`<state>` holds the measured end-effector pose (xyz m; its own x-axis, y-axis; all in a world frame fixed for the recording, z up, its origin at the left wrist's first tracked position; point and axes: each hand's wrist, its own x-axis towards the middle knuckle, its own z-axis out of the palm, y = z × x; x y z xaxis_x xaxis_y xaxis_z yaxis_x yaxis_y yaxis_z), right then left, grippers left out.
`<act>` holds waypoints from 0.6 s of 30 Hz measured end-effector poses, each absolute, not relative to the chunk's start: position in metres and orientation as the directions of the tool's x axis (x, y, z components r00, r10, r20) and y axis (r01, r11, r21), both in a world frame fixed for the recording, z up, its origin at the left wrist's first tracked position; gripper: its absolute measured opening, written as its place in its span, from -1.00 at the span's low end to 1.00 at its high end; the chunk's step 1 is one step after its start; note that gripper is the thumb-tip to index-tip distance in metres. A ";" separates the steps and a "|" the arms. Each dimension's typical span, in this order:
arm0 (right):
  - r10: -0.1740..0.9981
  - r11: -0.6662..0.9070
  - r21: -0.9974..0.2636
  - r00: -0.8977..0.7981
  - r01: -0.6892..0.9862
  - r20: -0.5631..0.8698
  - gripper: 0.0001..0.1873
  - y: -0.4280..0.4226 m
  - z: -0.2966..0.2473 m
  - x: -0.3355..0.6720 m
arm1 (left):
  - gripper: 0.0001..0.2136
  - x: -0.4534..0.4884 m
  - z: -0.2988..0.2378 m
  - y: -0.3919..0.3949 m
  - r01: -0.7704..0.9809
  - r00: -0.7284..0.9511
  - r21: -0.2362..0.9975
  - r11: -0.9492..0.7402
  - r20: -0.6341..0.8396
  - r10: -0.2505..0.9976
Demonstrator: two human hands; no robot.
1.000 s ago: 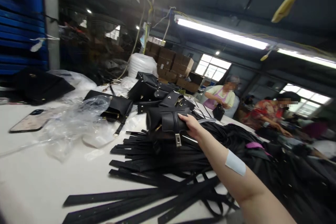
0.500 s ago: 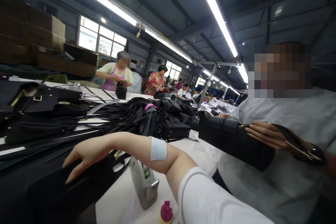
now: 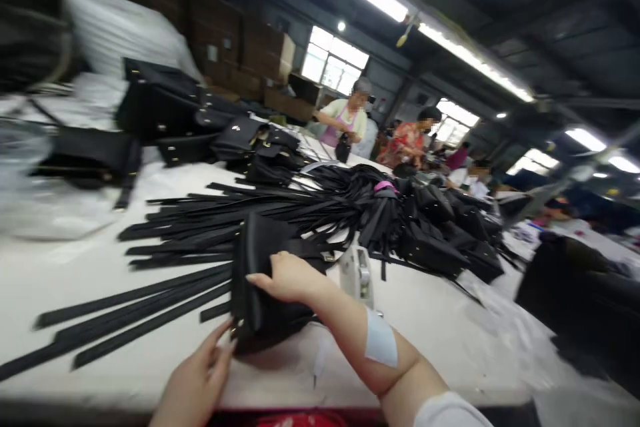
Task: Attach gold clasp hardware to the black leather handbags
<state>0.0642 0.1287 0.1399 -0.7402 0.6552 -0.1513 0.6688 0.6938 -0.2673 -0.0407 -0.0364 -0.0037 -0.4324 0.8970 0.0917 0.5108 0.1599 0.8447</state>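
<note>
A black leather handbag stands near the front edge of the white table. My right hand lies over the top of it, fingers curled on the leather. My left hand reaches up from below, its fingertips touching the bag's lower left corner by a gold fitting. A white plaster is stuck on my right forearm. Long black straps lie spread to the left of the bag.
A heap of black straps and more black bags cover the table behind. A white tape dispenser stands just right of the bag. Other people work at the far end. Cardboard boxes are stacked at the back.
The camera has swung back to the table. My right hand has moved onto the top of the bag, now near the table's front edge, and my left hand has come in to its corner.
</note>
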 end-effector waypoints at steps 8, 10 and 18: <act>0.674 0.670 -0.377 -0.737 0.640 -0.052 -0.18 0.109 0.092 0.066 | -0.52 -0.011 0.005 -0.038 0.495 -0.320 0.847 0.193 -0.028 0.947; 0.652 0.653 -0.471 -0.757 0.593 -0.050 -0.21 0.114 0.083 0.073 | -0.53 -0.009 0.007 -0.041 0.495 -0.295 0.852 0.172 -0.021 0.955; 0.690 0.417 -0.825 -0.724 0.382 0.013 -0.25 0.128 0.043 0.087 | -0.67 -0.008 0.013 -0.026 0.412 -0.452 0.903 0.125 0.083 0.888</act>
